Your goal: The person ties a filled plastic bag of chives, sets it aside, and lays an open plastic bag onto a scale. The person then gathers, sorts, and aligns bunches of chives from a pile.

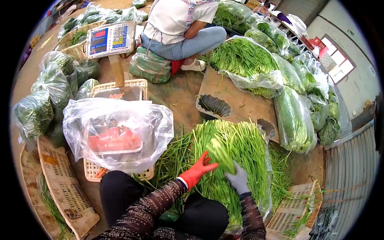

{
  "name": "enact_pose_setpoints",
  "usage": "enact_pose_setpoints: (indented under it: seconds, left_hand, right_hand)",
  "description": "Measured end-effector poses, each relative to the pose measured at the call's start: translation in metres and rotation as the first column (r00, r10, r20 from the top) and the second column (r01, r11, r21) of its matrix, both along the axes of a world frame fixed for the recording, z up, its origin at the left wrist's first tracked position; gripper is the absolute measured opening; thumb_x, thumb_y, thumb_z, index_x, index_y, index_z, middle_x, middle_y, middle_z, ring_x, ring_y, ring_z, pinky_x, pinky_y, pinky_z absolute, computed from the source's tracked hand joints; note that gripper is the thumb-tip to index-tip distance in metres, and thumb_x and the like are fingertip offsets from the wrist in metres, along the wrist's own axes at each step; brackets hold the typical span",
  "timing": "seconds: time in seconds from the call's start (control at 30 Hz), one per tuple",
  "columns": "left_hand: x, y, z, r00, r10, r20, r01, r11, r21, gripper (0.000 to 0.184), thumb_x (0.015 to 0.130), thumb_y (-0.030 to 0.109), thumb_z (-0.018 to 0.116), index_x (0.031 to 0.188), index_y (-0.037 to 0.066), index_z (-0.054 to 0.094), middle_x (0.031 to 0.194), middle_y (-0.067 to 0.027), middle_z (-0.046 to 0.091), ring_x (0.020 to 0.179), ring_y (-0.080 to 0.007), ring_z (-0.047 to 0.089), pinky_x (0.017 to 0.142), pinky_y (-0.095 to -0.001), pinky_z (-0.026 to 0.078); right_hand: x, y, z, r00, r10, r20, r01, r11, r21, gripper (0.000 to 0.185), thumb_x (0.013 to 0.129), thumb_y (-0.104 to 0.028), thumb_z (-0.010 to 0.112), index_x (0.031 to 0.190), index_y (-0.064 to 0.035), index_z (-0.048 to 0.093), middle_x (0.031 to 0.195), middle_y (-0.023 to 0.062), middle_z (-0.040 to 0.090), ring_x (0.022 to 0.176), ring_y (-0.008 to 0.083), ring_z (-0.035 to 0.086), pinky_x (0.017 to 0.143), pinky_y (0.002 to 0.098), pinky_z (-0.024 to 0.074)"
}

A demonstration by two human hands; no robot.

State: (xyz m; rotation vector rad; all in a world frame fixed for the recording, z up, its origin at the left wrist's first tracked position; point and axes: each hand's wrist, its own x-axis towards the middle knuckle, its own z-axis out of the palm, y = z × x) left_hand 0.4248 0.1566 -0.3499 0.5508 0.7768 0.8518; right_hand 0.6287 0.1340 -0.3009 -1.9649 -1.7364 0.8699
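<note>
My right hand, in a grey glove, is closed around the lower end of a small bunch of garlic chives, which is blurred by motion. Beside it, my left hand wears a red rubber glove; its thumb and fingers are spread, with the fingertips close to the bunch. Under both hands lies a large heap of long green chives, resting on clear plastic in front of my knees. Looser green stalks spill out to the left of the heap.
Left of the heap, a clear plastic bag covers a red tray on a crate. Behind it stands a digital scale. A seated person works beyond. Bagged greens line the right; plastic crates stand at left.
</note>
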Motion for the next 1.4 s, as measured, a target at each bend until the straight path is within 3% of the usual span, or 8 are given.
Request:
enact_pose_setpoints:
  seconds: [0.13, 0.5, 0.73, 1.0, 1.07, 1.13, 1.27, 1.4]
  left_hand:
    - [0.004, 0.007, 0.006, 0.943, -0.008, 0.333, 0.015, 1.0, -0.019, 0.072, 0.078, 0.019, 0.067, 0.138, 0.007, 0.029, 0.126, -0.0096, 0.049, 0.115, -0.021, 0.045, 0.098, -0.036, 0.034]
    - [0.004, 0.012, -0.024, 0.853, -0.046, 0.519, 0.095, 0.993, -0.068, 0.058, 0.082, 0.019, 0.061, 0.133, 0.006, 0.037, 0.109, -0.0106, 0.06, 0.101, -0.0224, 0.057, 0.092, -0.0398, 0.043]
    - [0.0, 0.001, -0.041, 0.864, 0.015, 0.503, 0.051, 0.992, -0.117, 0.055, 0.081, 0.015, 0.06, 0.131, 0.003, 0.039, 0.11, -0.0105, 0.059, 0.1, -0.0211, 0.056, 0.089, -0.0364, 0.045]
    - [0.0, 0.001, -0.042, 0.873, 0.094, 0.479, 0.048, 0.96, -0.276, 0.051, 0.082, 0.006, 0.056, 0.131, 0.013, 0.043, 0.107, -0.0088, 0.061, 0.102, -0.0189, 0.056, 0.091, -0.0359, 0.044]
    - [-0.006, -0.002, -0.047, 0.892, 0.103, -0.44, 0.258, 0.683, 0.684, 0.062, 0.073, -0.013, 0.047, 0.129, 0.015, 0.046, 0.108, -0.0105, 0.06, 0.1, -0.0206, 0.058, 0.09, -0.0336, 0.044]
    - [0.0, -0.004, -0.032, 0.891, 0.182, -0.416, 0.197, 0.671, 0.715, 0.07, 0.065, -0.022, 0.037, 0.125, 0.013, 0.049, 0.109, -0.0113, 0.06, 0.1, -0.0235, 0.058, 0.089, -0.0312, 0.043]
    - [0.008, -0.004, 0.001, 0.994, -0.043, -0.098, 0.081, 0.898, 0.432, 0.044, 0.082, 0.038, 0.062, 0.109, 0.003, 0.056, 0.096, -0.0073, 0.062, 0.086, -0.0159, 0.055, 0.081, -0.0306, 0.042]
    - [0.011, -0.007, 0.031, 0.995, 0.035, -0.091, 0.023, 0.827, 0.561, 0.032, 0.08, 0.01, 0.062, 0.11, 0.007, 0.057, 0.105, -0.0068, 0.06, 0.094, -0.0187, 0.055, 0.083, -0.0315, 0.043]
  right_hand:
    - [-0.033, -0.031, 0.005, 0.818, 0.36, 0.449, -0.438, 0.895, 0.08, 0.051, 0.069, -0.028, 0.072, 0.112, -0.0049, 0.056, 0.094, 0.016, 0.061, 0.083, 0.0321, 0.059, 0.073, 0.0388, 0.0472]
    - [-0.02, 0.075, -0.017, 0.903, -0.018, 0.43, -0.171, 0.902, 0.396, 0.032, 0.079, -0.036, 0.061, 0.101, -0.0121, 0.06, 0.083, 0.0095, 0.061, 0.082, 0.0272, 0.058, 0.073, 0.0403, 0.0428]
    - [-0.05, 0.104, -0.066, 0.663, 0.196, 0.723, -0.258, 0.966, -0.025, 0.036, 0.076, -0.032, 0.065, 0.103, -0.0094, 0.056, 0.09, 0.0119, 0.063, 0.084, 0.0299, 0.059, 0.073, 0.041, 0.0445]
    - [-0.046, 0.035, -0.03, 0.965, 0.255, -0.055, -0.252, 0.966, 0.066, 0.02, 0.076, -0.001, 0.061, 0.095, 0.0, 0.064, 0.093, 0.0119, 0.064, 0.084, 0.0212, 0.061, 0.074, 0.0287, 0.0476]
    - [-0.044, 0.026, -0.02, 0.964, 0.256, -0.072, -0.25, 0.965, 0.082, 0.021, 0.075, -0.004, 0.063, 0.095, -0.0014, 0.065, 0.097, 0.0131, 0.062, 0.089, 0.0234, 0.06, 0.079, 0.0303, 0.0463]
    - [-0.044, 0.031, 0.001, 0.974, 0.227, 0.003, -0.224, 0.957, 0.186, 0.026, 0.074, -0.007, 0.065, 0.1, -0.0033, 0.064, 0.102, 0.0131, 0.06, 0.094, 0.0247, 0.058, 0.083, 0.032, 0.0446]
    - [-0.073, 0.042, 0.043, 0.95, 0.132, -0.284, -0.053, 0.961, 0.27, 0.039, 0.07, -0.012, 0.07, 0.108, -0.0092, 0.061, 0.116, 0.0126, 0.053, 0.106, 0.0273, 0.051, 0.091, 0.0371, 0.0392]
    - [-0.092, 0.05, 0.095, 0.923, 0.374, 0.087, -0.372, 0.816, 0.443, 0.04, 0.067, -0.014, 0.07, 0.106, -0.0105, 0.059, 0.118, 0.0098, 0.051, 0.107, 0.0274, 0.05, 0.093, 0.039, 0.0373]
